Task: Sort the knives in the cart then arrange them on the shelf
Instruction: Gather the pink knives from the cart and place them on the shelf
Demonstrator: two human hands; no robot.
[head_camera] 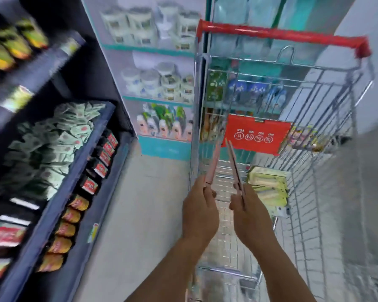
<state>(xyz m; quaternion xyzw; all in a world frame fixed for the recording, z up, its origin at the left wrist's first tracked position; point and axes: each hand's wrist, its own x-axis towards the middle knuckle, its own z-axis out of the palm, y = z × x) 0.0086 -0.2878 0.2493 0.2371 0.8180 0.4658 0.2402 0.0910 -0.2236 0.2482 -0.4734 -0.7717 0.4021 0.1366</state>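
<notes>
Here, your left hand (200, 211) pinches one pink knife (213, 163). Your right hand (247, 214) pinches another pink knife (234, 164) above the cart (327, 171).

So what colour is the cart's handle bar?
Red, seen in the head view: the handle bar.

Two pink knives (213, 164), upright above cart (327, 171)

1. We see the left hand (200, 211) gripping 1 pink knife (213, 164) and the right hand (247, 212) gripping another pink knife (234, 164), both pointing away over the wire cart (327, 171).
2. Pale green packs (268, 188) lie in the cart at right.
3. A dark shelf (59, 192) of packets stands left; the picture is blurred.
</notes>
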